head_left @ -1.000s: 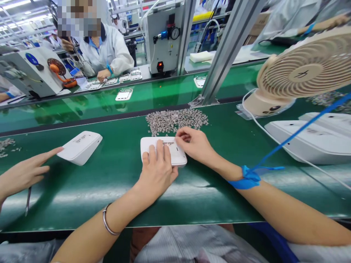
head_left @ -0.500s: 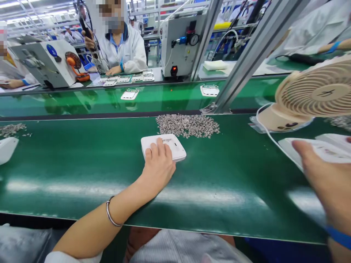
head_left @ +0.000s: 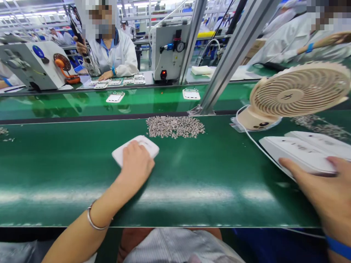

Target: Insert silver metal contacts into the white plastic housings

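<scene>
My left hand (head_left: 135, 159) lies over a white plastic case (head_left: 149, 145) with rounded corners, its fingers closed on the case. The case rests slightly turned on the green work surface, left of and in front of a pile of small metal parts (head_left: 175, 126). At the right, my right hand (head_left: 315, 186) has thumb and a finger at the near edge of another white plastic case (head_left: 296, 150). It appears to grip that case; the remaining fingers are hidden. A further white case (head_left: 323, 140) lies just behind it.
A beige fan (head_left: 290, 96) stands at the right, its white cable running past the cases. A metal post (head_left: 227, 62) rises at the back. Beyond a dark ledge, white frames (head_left: 191, 94) lie on a green strip. A co-worker (head_left: 123, 54) sits opposite, beside grey machines (head_left: 171, 51).
My left hand has shifted the white case leftward, away from the pile, and turned it. My right hand has come to the near edge of the right-hand case. The view has swung somewhat right.
</scene>
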Tool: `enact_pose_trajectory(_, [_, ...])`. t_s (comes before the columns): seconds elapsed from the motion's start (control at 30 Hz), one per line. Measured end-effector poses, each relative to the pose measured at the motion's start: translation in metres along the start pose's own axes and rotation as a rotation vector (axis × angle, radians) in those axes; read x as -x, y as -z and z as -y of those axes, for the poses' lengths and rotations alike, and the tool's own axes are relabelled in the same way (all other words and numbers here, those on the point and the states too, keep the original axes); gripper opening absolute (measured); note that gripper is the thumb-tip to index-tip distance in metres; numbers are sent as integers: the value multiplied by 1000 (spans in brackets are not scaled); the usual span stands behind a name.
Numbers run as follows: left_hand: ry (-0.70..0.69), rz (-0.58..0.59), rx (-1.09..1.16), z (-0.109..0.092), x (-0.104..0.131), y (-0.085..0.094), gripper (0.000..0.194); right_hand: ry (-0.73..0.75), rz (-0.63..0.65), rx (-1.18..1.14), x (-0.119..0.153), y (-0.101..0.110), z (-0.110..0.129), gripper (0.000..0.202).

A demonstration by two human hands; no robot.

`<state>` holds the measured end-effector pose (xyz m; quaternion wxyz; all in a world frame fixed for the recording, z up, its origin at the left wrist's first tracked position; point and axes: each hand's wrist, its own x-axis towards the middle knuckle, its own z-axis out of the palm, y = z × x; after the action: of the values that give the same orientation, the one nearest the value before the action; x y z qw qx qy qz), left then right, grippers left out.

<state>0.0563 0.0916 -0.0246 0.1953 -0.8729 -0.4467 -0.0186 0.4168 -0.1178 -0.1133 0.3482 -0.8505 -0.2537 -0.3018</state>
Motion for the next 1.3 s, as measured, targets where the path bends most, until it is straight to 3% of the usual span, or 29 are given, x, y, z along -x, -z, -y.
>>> enact_pose_trajectory(0.1, [262, -2, -46, 36, -11, 1, 35, 67, -137, 59, 10, 15, 26, 75])
enact_pose_trajectory(0.13, [380, -32, -62, 46, -15, 1, 37, 192, -127, 29, 17, 22, 41, 75])
enact_pose_trajectory(0.2, [428, -28, -30, 55, -19, 0, 41, 503, -62, -92, 35, 34, 78, 77])
enact_pose_trajectory(0.27, [334, 4, 72, 51, -21, 0, 45, 659, 168, -326, 55, 42, 117, 70])
enact_pose_trajectory(0.37, [36, 71, 347, 34, -17, -3, 50, 712, 552, -627, 75, 37, 160, 66])
enact_pose_trajectory(0.43, [-219, 174, 549, 24, -13, -4, 59, 589, 791, -762, 76, 22, 173, 65])
enact_pose_trajectory(0.5, [-402, 304, 682, 19, -10, -5, 72, 346, 883, -816, 67, -2, 177, 49])
enact_pose_trajectory(0.57, [-457, 393, 753, 18, -9, -5, 75, 115, 792, -748, 51, -30, 176, 31])
enact_pose_trajectory(0.63, [-418, 428, 794, 19, -9, -5, 68, 32, 702, -646, 34, -58, 174, 23])
enact_pose_trajectory(0.77, [-221, 476, 788, 22, -10, -2, 70, 234, 636, -536, 15, -92, 174, 9])
enact_pose_trajectory(0.9, [-163, 408, 823, 20, -10, -2, 77, 358, 640, -507, 15, -95, 177, 9])
enact_pose_trajectory(1.0, [-66, 200, 807, 21, -14, -9, 72, 454, 584, -439, 18, -91, 178, 13])
enact_pose_trajectory(1.1, [144, 48, 656, 29, -24, -25, 64, 477, 553, -415, 21, -90, 177, 14])
enact_pose_trajectory(1.2, [295, 176, 518, 41, -37, -44, 70, 482, 541, -427, 22, -91, 176, 9])
enact_pose_trajectory(1.3, [277, 290, 530, 45, -47, -58, 73, 496, 518, -420, 23, -92, 176, 11])
